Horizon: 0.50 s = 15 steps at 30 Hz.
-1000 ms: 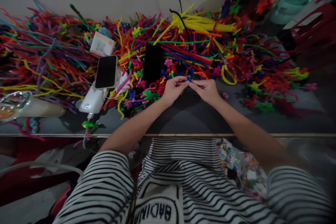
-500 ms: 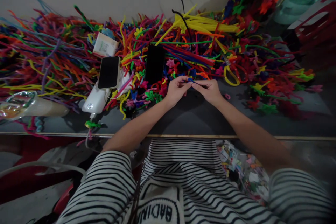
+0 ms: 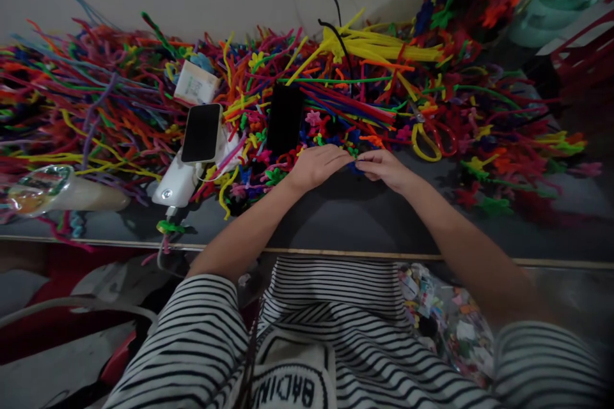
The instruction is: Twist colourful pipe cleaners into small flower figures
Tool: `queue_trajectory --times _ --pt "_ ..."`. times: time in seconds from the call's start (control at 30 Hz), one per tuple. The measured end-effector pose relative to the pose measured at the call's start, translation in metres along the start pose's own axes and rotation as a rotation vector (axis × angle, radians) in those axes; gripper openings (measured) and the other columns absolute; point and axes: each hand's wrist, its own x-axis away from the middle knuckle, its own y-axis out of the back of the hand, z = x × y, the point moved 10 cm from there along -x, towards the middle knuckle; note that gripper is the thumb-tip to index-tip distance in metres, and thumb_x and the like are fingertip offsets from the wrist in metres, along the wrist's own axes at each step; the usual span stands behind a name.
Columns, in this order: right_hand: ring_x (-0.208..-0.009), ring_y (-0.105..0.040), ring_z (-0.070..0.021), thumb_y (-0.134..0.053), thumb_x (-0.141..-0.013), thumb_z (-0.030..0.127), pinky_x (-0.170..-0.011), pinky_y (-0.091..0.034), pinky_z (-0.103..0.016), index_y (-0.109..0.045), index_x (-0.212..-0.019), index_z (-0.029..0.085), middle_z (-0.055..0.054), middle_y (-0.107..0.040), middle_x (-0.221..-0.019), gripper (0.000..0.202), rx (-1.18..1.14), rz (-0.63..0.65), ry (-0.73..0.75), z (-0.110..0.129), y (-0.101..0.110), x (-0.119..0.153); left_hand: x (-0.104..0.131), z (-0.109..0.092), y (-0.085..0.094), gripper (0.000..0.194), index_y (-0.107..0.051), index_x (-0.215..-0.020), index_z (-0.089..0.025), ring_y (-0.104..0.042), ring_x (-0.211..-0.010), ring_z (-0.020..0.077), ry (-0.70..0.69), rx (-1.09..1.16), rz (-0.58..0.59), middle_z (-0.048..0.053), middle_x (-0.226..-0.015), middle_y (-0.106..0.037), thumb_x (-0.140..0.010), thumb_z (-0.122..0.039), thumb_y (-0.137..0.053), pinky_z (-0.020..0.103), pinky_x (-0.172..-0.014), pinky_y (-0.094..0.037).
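Observation:
My left hand (image 3: 317,167) and my right hand (image 3: 382,167) meet fingertip to fingertip above the dark table, just in front of the colourful pipe cleaners. A small blue piece (image 3: 354,167) shows between and below the fingertips; it is largely covered by them. The fingers of my left hand are pressed together, the back of the hand facing up. On the right, thumb and index finger pinch at the blue piece. Behind the hands lie pink, red and blue pipe-cleaner flowers, and a black phone (image 3: 284,118) is just beyond my left hand.
Pipe cleaners (image 3: 119,102) are heaped along the wall. Scissors (image 3: 426,140) with yellow and red handles lie on the right. A second phone (image 3: 202,133), a white power bank (image 3: 175,184), a small box (image 3: 196,83) and a cup (image 3: 71,192) are on the left.
My left hand has turned so its back faces up and hides more of the blue piece. My right hand has shifted slightly down, and the whole view has moved a little.

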Motion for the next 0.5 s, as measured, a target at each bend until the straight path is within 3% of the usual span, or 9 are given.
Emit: queue_trajectory --times 0.2,0.33,0.5 --pt "-0.042 -0.024 -0.0038 -0.077 -0.076 0.055 -0.042 -0.014 -0.022 -0.067 -0.085 0.013 0.011 -0.037 -0.046 0.044 0.061 0.168 -0.019 -0.002 -0.008 0.002 0.003 -0.013 -0.002 0.026 -0.074 -0.108 -0.025 -0.072 -0.099 0.0183 -0.115 -0.046 0.13 0.009 -0.103 -0.077 -0.1 -0.028 -0.049 0.034 -0.085 -0.057" --pt "-0.043 -0.026 -0.0033 -0.077 -0.077 0.056 -0.041 -0.014 -0.023 -0.068 -0.086 0.012 0.011 -0.038 -0.049 0.046 0.157 0.26 -0.021 -0.002 -0.012 0.005 0.001 -0.02 -0.009 0.023 -0.074 -0.102 -0.025 -0.072 -0.093 0.0166 -0.185 0.061 0.171 0.01 -0.101 -0.077 -0.1 -0.027 -0.051 0.033 -0.084 -0.058" --pt "-0.042 -0.023 -0.0034 -0.076 -0.078 0.056 -0.041 -0.011 -0.024 -0.067 -0.088 0.013 0.012 -0.036 -0.049 0.045 0.141 0.23 -0.03 -0.004 -0.007 0.005 -0.001 -0.016 -0.014 0.024 -0.073 -0.103 -0.023 -0.071 -0.091 0.0172 -0.159 0.085 0.196 0.011 -0.099 -0.076 -0.1 -0.03 -0.05 0.034 -0.082 -0.058"
